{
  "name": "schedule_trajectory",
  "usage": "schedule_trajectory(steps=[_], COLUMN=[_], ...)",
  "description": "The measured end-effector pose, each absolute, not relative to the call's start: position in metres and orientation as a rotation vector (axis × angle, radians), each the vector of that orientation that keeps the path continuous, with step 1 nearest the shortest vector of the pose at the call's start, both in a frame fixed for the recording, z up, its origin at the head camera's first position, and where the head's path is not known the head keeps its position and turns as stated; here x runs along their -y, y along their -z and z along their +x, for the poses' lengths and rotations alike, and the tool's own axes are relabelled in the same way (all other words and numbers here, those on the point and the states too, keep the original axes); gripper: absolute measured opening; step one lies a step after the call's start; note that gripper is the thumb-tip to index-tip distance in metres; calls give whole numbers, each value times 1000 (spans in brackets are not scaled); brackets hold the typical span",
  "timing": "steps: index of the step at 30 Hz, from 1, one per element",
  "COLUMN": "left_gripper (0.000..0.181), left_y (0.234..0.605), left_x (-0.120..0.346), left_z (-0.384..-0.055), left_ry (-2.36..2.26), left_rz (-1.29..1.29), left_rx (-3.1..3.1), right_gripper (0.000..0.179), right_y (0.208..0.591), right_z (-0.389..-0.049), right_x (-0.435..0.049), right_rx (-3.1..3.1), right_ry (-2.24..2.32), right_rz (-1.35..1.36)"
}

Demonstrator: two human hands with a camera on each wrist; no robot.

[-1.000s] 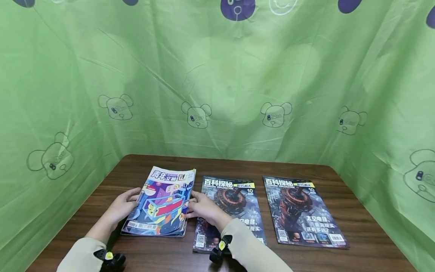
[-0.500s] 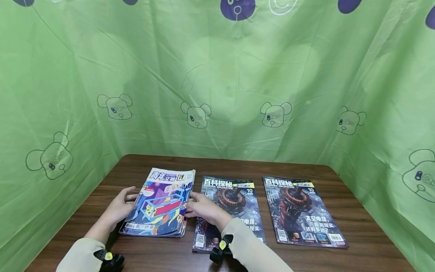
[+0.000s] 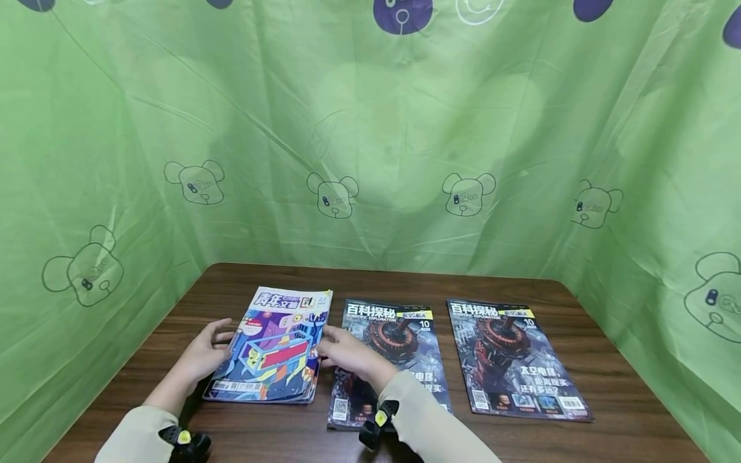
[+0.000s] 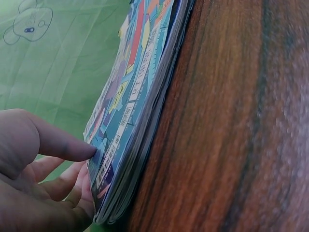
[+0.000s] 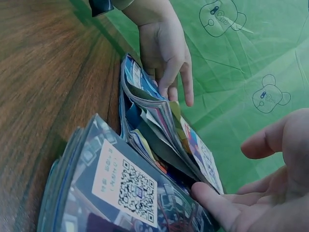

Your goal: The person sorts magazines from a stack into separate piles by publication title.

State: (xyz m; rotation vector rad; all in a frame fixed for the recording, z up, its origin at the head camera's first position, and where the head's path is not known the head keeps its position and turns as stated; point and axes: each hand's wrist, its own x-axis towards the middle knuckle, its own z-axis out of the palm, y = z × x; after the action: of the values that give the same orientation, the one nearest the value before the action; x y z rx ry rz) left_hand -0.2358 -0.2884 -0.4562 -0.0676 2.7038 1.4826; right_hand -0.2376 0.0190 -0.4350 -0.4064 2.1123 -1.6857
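A stack of magazines (image 3: 272, 350) with a bright purple and blue cover lies on the left of the table. My left hand (image 3: 202, 354) is at its left edge. In the left wrist view the thumb (image 4: 72, 147) touches the cover and the other fingers lie along the side. At the stack's right edge is my right hand (image 3: 350, 354), over the left part of a dark magazine (image 3: 399, 379). The right wrist view shows a fingertip (image 5: 203, 191) at the page edges, the hand otherwise spread. The pages of the colourful stack (image 5: 161, 121) gape apart on that side.
A second dark magazine (image 3: 518, 360) with the same cover lies further right. All rest on a brown wooden table (image 3: 613, 386), with green curtains (image 3: 399, 135) printed with bear heads behind and on both sides. Black wrist devices (image 3: 379, 424) sit at the cuffs.
The colourful stack has shifted slightly left and toward me, and its far edge sits a little lower. My left hand has edged left with it; the right hand stays at the stack's right side.
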Motion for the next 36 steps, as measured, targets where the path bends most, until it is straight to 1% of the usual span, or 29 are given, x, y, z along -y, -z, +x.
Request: schedule_trajectory(steps=[7, 15, 24, 31, 36], left_gripper=[72, 72, 66, 62, 62], left_y=[456, 452, 447, 442, 438], left_x=[288, 290, 286, 278, 270], left_z=[-235, -236, -236, -233, -232], left_ry=[-1486, -1504, -1502, -1633, -1619], left_rz=[-72, -61, -35, 58, 67], left_rx=[-2696, -2688, -2683, -2536, -2515], right_gripper=[67, 66, 64, 63, 64], right_y=[433, 432, 431, 431, 428], right_z=[-236, -235, -231, -231, -231], right_x=[-24, -26, -30, -33, -37], right_rx=[-2274, -2314, -2374, -2378, -2382], right_ry=[1536, 1454, 1389, 1387, 1376], right_rz=[-480, -550, -627, -635, -628])
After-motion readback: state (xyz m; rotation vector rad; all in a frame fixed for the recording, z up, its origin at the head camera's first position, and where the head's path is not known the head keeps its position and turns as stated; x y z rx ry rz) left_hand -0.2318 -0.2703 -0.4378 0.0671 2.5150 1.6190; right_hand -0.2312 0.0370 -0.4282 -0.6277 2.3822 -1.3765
